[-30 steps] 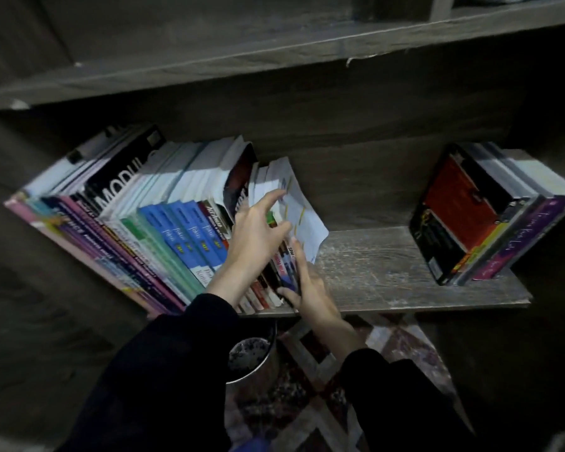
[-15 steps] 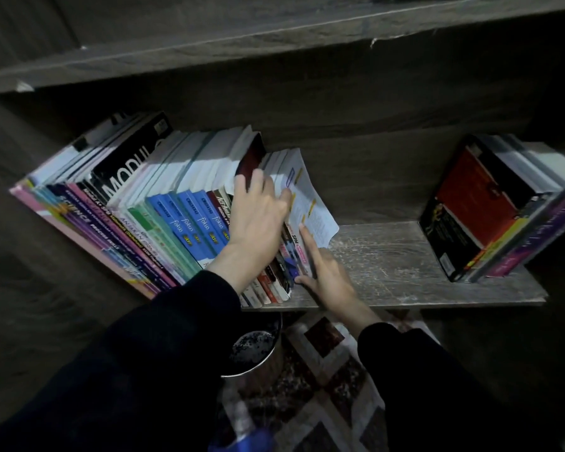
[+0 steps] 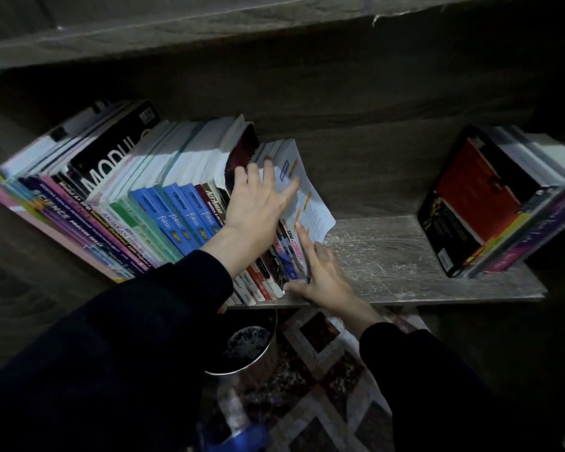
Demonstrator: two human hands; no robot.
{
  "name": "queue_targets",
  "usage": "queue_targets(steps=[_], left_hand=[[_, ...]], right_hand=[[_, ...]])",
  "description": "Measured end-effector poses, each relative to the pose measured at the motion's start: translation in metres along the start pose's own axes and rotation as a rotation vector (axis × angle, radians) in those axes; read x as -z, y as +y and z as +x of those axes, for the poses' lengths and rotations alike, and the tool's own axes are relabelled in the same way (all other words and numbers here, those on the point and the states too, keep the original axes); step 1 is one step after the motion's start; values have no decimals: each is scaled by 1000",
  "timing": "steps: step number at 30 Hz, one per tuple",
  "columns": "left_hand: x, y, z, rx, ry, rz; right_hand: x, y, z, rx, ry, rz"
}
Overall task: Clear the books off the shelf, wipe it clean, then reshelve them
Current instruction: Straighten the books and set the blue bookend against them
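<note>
A long row of books (image 3: 150, 203) leans leftward on the left half of the wooden shelf (image 3: 388, 256). My left hand (image 3: 258, 203) lies flat with spread fingers on top of the thin books at the row's right end, touching a white booklet (image 3: 307, 207) that leans outermost. My right hand (image 3: 323, 275) rests at the shelf's front edge, fingers straight against the side of that end booklet, thumb under the spines. A second small stack of books (image 3: 490, 203) leans at the shelf's right end.
Bare dusty shelf board lies between the two book groups. Another shelf board (image 3: 209, 34) runs overhead. Below the shelf stand a metal bucket (image 3: 252, 347) and a patterned rug (image 3: 323, 386). A blue object (image 3: 242, 435) shows at the bottom edge.
My left hand has flattened from a raised, curled pose onto the end books. My right hand slid up along the booklet's side. The view moved closer.
</note>
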State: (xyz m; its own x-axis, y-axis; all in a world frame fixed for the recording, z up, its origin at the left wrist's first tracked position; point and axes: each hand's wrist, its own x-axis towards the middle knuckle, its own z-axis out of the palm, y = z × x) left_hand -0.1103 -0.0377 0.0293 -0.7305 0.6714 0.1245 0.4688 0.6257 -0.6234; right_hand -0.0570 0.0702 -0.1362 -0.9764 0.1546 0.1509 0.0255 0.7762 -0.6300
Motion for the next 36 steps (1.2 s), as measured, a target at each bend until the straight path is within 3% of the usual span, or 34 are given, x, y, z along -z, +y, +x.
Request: queue_targets(steps=[8, 19, 22, 24, 27, 30, 32, 36], left_hand=[[-1, 2, 2, 9, 2, -12], [8, 5, -4, 20, -33, 14], [16, 10, 0, 67, -127, -43], [28, 19, 5, 96, -154, -164], [51, 52, 14, 72, -104, -574], [76, 102, 20, -14, -46, -927], [90, 132, 26, -71, -52, -1050], [115, 172, 33, -175, -81, -1215]], right_hand=[[-20, 6, 8, 19, 173, 46], [-1, 3, 3, -69, 67, 197], [40, -3, -13, -67, 314, 251], [76, -6, -28, -47, 592, 208], [131, -1, -54, -42, 939, 63], [172, 17, -79, -191, 1207, -14], [191, 30, -90, -343, 1244, -25], [220, 58, -104, -570, 1012, -89]])
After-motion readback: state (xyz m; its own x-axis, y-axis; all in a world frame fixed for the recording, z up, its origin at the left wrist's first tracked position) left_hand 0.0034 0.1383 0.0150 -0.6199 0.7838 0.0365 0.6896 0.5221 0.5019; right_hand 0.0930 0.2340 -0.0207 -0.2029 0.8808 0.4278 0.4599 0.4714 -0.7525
